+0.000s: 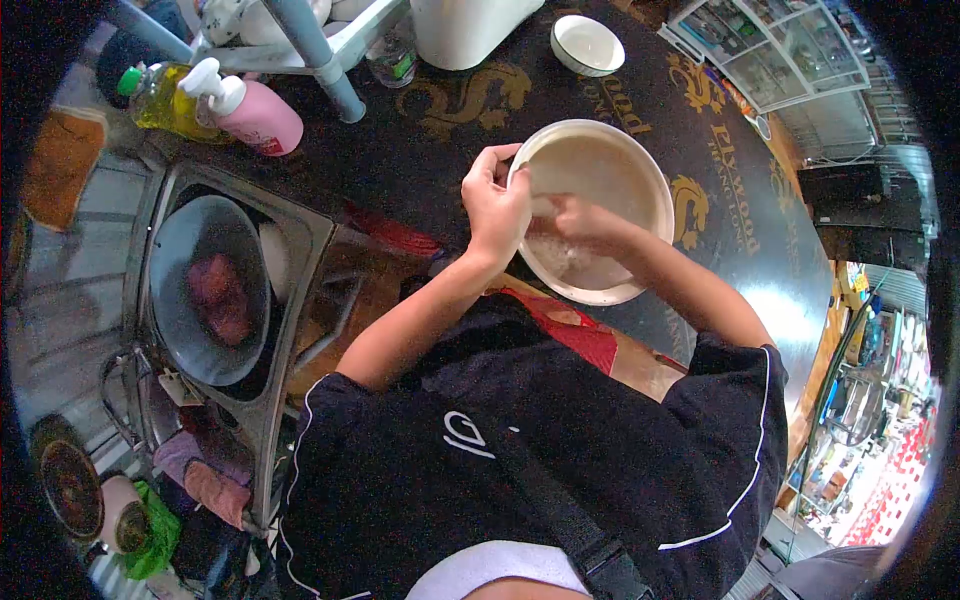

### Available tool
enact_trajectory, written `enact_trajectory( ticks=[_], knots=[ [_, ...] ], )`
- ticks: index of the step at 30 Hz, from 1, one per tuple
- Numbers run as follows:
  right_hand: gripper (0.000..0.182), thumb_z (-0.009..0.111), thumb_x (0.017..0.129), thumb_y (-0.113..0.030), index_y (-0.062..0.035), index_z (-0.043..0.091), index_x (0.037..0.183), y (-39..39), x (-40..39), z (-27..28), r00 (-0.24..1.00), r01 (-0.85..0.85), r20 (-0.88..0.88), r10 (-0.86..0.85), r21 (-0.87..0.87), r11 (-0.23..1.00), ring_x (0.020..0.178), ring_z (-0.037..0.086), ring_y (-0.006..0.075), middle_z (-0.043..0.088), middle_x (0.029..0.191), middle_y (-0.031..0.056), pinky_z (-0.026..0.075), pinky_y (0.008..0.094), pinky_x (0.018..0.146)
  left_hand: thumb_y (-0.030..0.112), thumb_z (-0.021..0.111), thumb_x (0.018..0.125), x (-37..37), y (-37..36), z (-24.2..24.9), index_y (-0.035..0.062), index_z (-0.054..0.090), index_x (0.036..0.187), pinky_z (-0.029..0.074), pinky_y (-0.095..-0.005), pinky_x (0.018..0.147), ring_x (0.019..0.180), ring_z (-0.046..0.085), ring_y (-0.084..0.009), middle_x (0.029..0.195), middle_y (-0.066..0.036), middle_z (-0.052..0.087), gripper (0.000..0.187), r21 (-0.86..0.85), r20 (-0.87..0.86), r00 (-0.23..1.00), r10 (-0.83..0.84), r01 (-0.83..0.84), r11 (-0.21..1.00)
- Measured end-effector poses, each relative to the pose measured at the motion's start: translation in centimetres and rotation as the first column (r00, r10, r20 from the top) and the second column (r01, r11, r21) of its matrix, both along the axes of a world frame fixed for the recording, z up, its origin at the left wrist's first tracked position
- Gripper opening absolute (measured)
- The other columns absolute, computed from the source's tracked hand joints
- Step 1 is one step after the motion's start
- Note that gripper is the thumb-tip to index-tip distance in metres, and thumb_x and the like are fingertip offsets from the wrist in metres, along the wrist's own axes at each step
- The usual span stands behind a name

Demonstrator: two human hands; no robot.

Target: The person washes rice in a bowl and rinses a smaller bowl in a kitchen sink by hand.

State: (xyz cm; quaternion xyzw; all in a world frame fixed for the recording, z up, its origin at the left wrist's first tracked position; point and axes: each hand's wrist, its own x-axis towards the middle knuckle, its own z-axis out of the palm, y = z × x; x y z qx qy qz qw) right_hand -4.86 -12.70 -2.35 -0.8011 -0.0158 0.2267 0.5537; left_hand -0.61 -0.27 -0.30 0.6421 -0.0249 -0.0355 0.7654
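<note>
A large round white pot (pixel 655 170) sits at the counter's front edge and holds cloudy, greyish liquid. My left hand (pixel 498 205) grips the pot's left rim, with the thumb over the edge. Inside the pot, my right hand (pixel 580 222) is low over the liquid, its fingers curled together near a pale, frothy patch. What the right fingers hold, if anything, is too blurred to make out.
A sink (pixel 325 235) at the left holds a dark round pan (pixel 180 300) with something reddish in it. Behind it stand a pink pump bottle (pixel 265 115) and a yellow bottle (pixel 170 100). A small white bowl (pixel 587 46) rests farther back on the dark counter (pixel 400 150).
</note>
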Motion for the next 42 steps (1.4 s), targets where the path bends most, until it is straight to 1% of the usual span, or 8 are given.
enact_trajectory(
  ticks=[8, 11, 13, 23, 26, 34, 38, 42],
  knots=[
    [0.053, 0.045, 0.072, -0.054, -0.0017, 0.052, 0.067, -1.6, 2.3, 3.2, 0.719, 0.632, -0.279, -0.636, -0.117, 0.766, 0.046, 0.047, 0.0172, 0.053, 0.061, 0.0061, 0.037, 0.0310, 0.042, 0.001, 0.054, 0.071, 0.1, 0.2, 0.0, -0.0016, 0.054, 0.087, 0.033, -0.0163, 0.049, 0.054, 0.041, -0.0026, 0.064, 0.001, 0.050, 0.017, 0.088, 0.014, 0.999, -0.041, 0.039, 0.995],
    [0.053, 0.048, 0.071, -0.052, -0.0005, 0.055, 0.074, -2.2, 1.8, 3.2, 0.847, 0.243, -0.354, -0.396, -0.404, 0.882, 0.069, 0.053, 0.0255, 0.055, 0.074, 0.0150, 0.043, 0.0361, 0.059, 0.000, 0.052, 0.066, 0.1, 0.1, 0.1, -0.0022, 0.054, 0.081, 0.034, -0.0180, 0.047, 0.052, 0.039, -0.0035, 0.059, 0.001, 0.047, 0.015, 0.043, 0.000, 1.000, -0.017, 0.017, 0.999],
    [0.060, 0.055, 0.067, -0.047, -0.0028, 0.046, 0.107, -1.8, 0.2, 2.5, 0.842, -0.034, 0.315, 0.438, -0.780, 0.625, 0.098, 0.041, 0.0363, 0.043, 0.106, 0.0227, 0.038, 0.0431, 0.076, 0.000, 0.053, 0.067, 0.3, 0.1, -0.2, -0.0023, 0.054, 0.082, 0.033, -0.0176, 0.048, 0.053, 0.040, -0.0034, 0.060, 0.001, 0.047, 0.016, 0.076, -0.017, 1.000, -0.025, 0.027, 0.997],
    [0.044, 0.049, 0.072, -0.032, -0.0127, 0.044, 0.112, -1.7, 2.3, 0.0, 0.820, -0.034, 0.135, 0.556, -0.959, 0.283, 0.107, 0.034, 0.0385, 0.034, 0.119, 0.0189, 0.031, 0.0452, 0.086, 0.001, 0.053, 0.071, 0.1, 0.3, 0.4, -0.0030, 0.053, 0.087, 0.037, -0.0178, 0.056, 0.062, 0.046, -0.0054, 0.071, -0.002, 0.052, 0.017, 0.039, -0.022, 0.996, -0.081, 0.082, 0.996],
    [0.036, 0.050, 0.071, -0.017, -0.0114, 0.047, 0.106, -2.6, 3.5, 0.1, 0.995, -0.013, -0.097, -0.033, -0.440, 0.898, 0.088, 0.051, 0.0329, 0.050, 0.100, 0.0189, 0.040, 0.0458, 0.073, 0.000, 0.053, 0.071, 0.1, 0.4, 0.3, -0.0032, 0.052, 0.089, 0.039, -0.0184, 0.060, 0.066, 0.050, -0.0068, 0.076, -0.004, 0.055, 0.018, 0.030, -0.026, 0.996, -0.086, 0.086, 0.996],
    [0.044, 0.049, 0.072, -0.040, 0.0026, 0.054, 0.080, -0.5, 3.4, 2.8, 0.949, -0.206, 0.057, 0.310, -0.631, 0.747, 0.070, 0.054, 0.0343, 0.055, 0.069, 0.0217, 0.040, 0.0415, 0.064, 0.000, 0.053, 0.068, 0.3, 0.1, -0.7, -0.0028, 0.053, 0.084, 0.035, -0.0179, 0.051, 0.055, 0.041, -0.0036, 0.066, 0.000, 0.049, 0.015, -0.001, 0.017, 0.999, -0.047, 0.047, 0.999],
    [0.048, 0.055, 0.068, -0.032, -0.0042, 0.045, 0.105, -1.4, 2.6, 2.4, 0.665, -0.106, 0.227, 0.711, -0.915, 0.390, 0.096, 0.045, 0.0312, 0.045, 0.109, 0.0182, 0.033, 0.0362, 0.085, 0.001, 0.053, 0.068, 0.4, 0.1, -0.8, -0.0027, 0.053, 0.083, 0.034, -0.0179, 0.050, 0.055, 0.040, -0.0038, 0.063, 0.001, 0.047, 0.016, 0.022, 0.016, 0.999, -0.042, 0.042, 0.999],
    [0.059, 0.057, 0.066, -0.029, -0.0066, 0.036, 0.116, -3.5, 2.2, 1.9, 0.914, -0.244, -0.021, 0.405, -0.825, 0.509, 0.106, 0.037, 0.0315, 0.032, 0.121, 0.0161, 0.026, 0.0337, 0.092, 0.001, 0.053, 0.068, 0.1, 0.0, -0.1, -0.0029, 0.053, 0.084, 0.032, -0.0180, 0.048, 0.053, 0.037, -0.0035, 0.060, 0.002, 0.044, 0.016, -0.030, -0.032, 0.999, -0.033, 0.032, 0.999]
  ],
)
